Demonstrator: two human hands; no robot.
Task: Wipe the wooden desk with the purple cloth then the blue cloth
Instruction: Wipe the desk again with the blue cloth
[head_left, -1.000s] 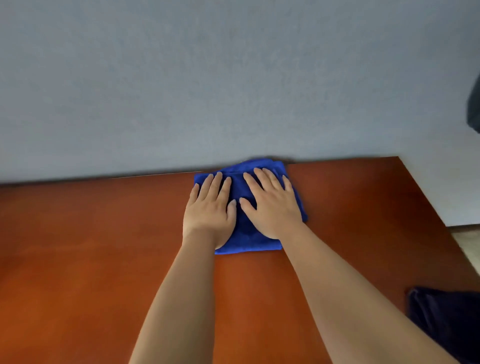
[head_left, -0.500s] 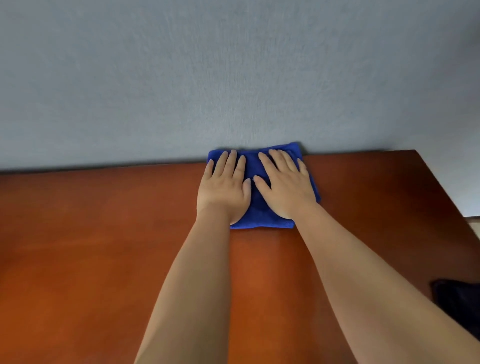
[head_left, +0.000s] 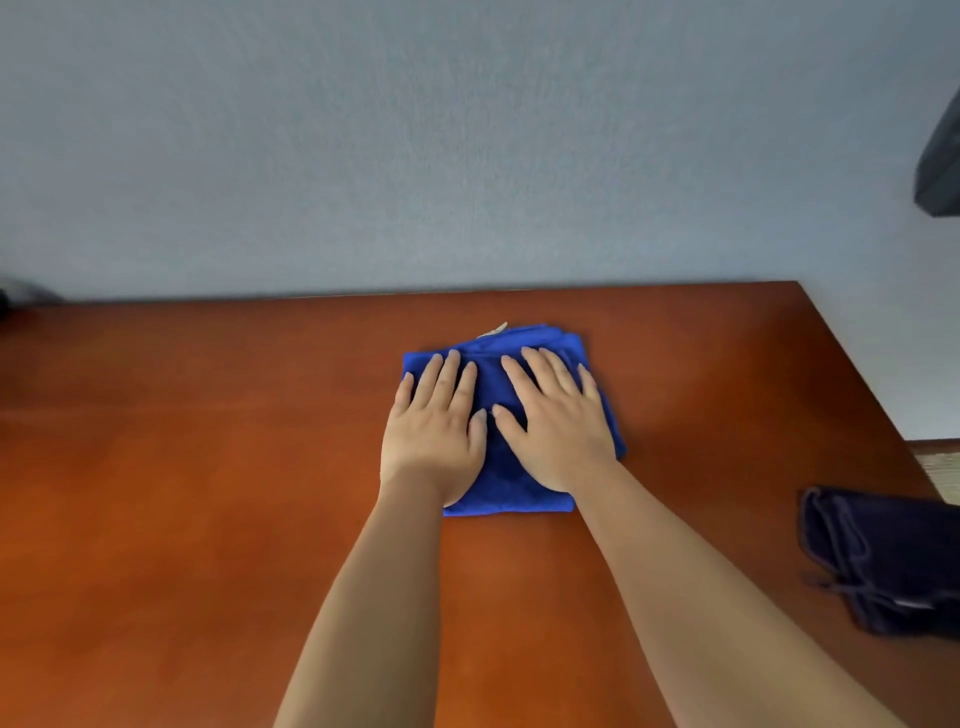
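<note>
Blue cloth (head_left: 511, 488), folded, lies flat on the wooden tabletop (head_left: 208, 493) a little short of its far edge. The left hand (head_left: 434, 423) and right hand (head_left: 558, 423) press on it side by side, fingers straight. A dark purple cloth (head_left: 888, 566) sits crumpled near the right edge. Beyond stands a grey-blue wall (head_left: 467, 145).

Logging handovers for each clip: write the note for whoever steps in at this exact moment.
Left hand: flat, fingers straight, pressing the blue cloth.
Right hand: the same, beside the left on that cloth.
Blue cloth: folded, on the wooden desk, a little short of the far edge by the wall.
Dark cloth: bunched at the desk's right edge, untouched; probably the purple one.
Done: apparently the purple pass.
Left: finish the blue-cloth wipe over the rest of the desk.
</note>
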